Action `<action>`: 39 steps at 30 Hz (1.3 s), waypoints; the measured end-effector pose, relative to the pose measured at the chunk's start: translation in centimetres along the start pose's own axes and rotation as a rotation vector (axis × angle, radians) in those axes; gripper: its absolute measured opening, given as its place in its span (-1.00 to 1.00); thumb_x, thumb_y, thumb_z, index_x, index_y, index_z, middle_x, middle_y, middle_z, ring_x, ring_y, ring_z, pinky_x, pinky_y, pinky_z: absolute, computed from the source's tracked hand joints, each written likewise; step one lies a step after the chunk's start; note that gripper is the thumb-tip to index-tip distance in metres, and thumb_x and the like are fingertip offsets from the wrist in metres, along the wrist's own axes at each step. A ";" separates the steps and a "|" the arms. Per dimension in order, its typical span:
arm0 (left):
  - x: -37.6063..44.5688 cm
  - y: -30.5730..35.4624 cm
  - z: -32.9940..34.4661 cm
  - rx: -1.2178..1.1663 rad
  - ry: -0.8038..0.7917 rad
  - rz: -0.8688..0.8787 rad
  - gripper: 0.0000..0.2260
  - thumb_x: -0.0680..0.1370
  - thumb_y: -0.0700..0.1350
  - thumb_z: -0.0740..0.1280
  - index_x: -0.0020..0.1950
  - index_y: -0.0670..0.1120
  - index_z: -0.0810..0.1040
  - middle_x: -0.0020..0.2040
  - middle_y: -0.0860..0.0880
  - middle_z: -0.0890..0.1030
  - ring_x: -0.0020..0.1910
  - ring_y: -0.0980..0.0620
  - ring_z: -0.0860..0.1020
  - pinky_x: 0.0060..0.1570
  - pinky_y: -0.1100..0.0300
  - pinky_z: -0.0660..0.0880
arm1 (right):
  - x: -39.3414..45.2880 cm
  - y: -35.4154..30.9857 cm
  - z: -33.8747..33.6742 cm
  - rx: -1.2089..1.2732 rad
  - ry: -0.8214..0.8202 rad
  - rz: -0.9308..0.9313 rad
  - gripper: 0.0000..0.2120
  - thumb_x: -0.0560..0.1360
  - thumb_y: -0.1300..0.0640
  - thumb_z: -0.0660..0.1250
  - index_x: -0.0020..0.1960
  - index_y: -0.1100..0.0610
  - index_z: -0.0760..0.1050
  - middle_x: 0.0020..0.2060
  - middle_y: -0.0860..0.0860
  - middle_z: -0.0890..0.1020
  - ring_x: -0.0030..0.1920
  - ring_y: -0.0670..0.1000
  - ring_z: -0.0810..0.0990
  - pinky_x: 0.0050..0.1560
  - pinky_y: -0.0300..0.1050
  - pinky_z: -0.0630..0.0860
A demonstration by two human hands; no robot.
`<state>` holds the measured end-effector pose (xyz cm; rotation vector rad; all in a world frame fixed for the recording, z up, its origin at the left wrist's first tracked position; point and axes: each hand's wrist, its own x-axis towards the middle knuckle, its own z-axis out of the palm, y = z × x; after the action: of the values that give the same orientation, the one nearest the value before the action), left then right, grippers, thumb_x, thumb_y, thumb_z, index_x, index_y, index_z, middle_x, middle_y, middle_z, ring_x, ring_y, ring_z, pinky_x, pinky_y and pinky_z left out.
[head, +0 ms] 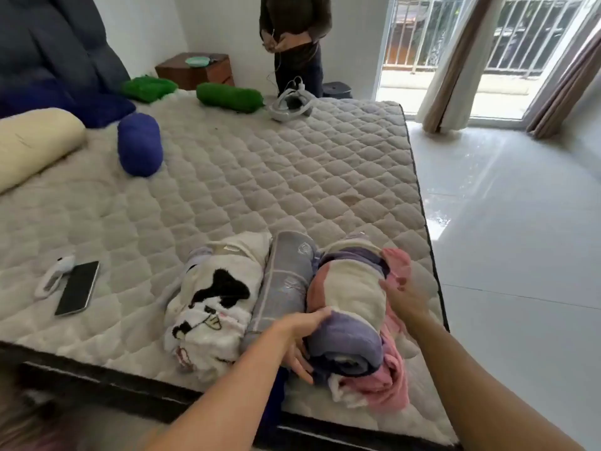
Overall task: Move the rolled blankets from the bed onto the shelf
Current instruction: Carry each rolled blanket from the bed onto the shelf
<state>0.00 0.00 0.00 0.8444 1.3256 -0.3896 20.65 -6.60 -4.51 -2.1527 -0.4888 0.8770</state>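
Three rolled blankets lie side by side at the near corner of the bed [247,177]. The right one is a purple, cream and pink roll [349,297]. My left hand [300,340] cups its near left end, fingers wrapped under the purple part. My right hand [405,296] presses flat against its right side. In the middle lies a grey checked roll [286,284]. To its left lies a white roll with black cartoon patches [211,304]. No shelf is in view.
A phone [77,288] and a small white device lie at the bed's left. A blue bolster [140,143], a green bolster [229,97], a cream bolster [31,141] and a headset [291,104] lie farther back. A person stands beyond the bed. Tiled floor runs along the right.
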 end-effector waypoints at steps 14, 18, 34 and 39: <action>0.3 0.0 2.4 -0.450 0.088 0.056 -0.79 0.50 0.04 0.39 -0.05 -0.07 0.50 -0.06 -0.09 0.50 -0.13 -0.08 0.49 0.10 -0.11 0.51 | 6.5 -4.4 1.0 0.082 -0.189 0.011 -0.53 0.46 -0.10 0.36 0.22 0.22 0.52 0.07 0.16 0.61 -0.01 0.12 0.51 0.17 0.02 0.47; -2.2 -1.3 2.1 -0.566 0.129 0.136 -0.80 0.47 -0.01 0.43 -0.05 -0.10 0.51 -0.07 -0.13 0.53 -0.12 -0.06 0.51 -0.14 0.04 0.55 | 3.5 -4.9 -0.2 0.252 -0.090 -0.011 -0.54 0.46 -0.01 0.38 0.26 0.24 0.50 0.08 0.14 0.59 -0.01 0.09 0.49 0.16 0.01 0.47; -22.2 -32.9 -8.4 -1.307 1.023 0.671 -0.41 0.39 -0.08 0.52 0.33 -0.24 0.40 0.15 -0.20 0.56 0.03 -0.14 0.52 0.04 0.08 0.45 | -32.2 -10.1 13.8 -0.024 -0.627 -0.596 -0.73 0.51 -0.08 0.30 0.04 0.11 0.42 -0.04 0.13 0.51 -0.05 0.10 0.47 0.02 -0.03 0.41; -28.2 -49.8 -8.1 -1.463 1.366 0.553 -0.55 0.42 -0.18 0.48 0.26 -0.27 0.49 0.14 -0.21 0.60 0.07 -0.17 0.57 0.08 -0.01 0.52 | -45.5 -5.5 22.6 -0.174 -0.890 -0.726 -0.47 0.42 -0.12 0.38 0.24 0.19 0.45 0.12 0.12 0.56 0.04 0.12 0.56 0.05 0.03 0.52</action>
<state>-46.56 -32.54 11.04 0.0207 1.9024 1.7227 -27.46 -18.03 8.42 -1.4054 -1.6970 1.3291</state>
